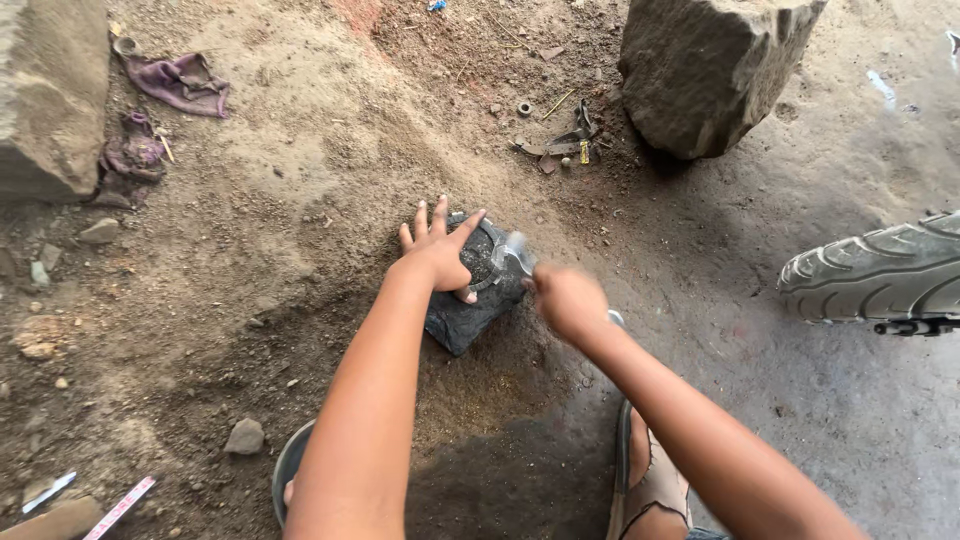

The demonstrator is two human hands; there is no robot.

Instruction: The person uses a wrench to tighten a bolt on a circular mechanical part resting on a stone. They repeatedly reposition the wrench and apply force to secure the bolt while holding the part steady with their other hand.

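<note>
Frame centre: my left hand (pixel 437 255), fingers splayed wide, pins a metal piece (pixel 487 283) on the dark block (pixel 470 300). Right hand (pixel 566 298) fisted on a blurred hammer (pixel 512 250) (just right of it).

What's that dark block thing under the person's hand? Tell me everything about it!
The dark block is a blackened, rough slab, likely stone, lying flat and skewed on the sandy ground. Gritty dust and a curved metal piece sit on top. The left hand presses on it, fingers spread. The right hand, blurred, holds a hammer-like tool over its edge.
</note>
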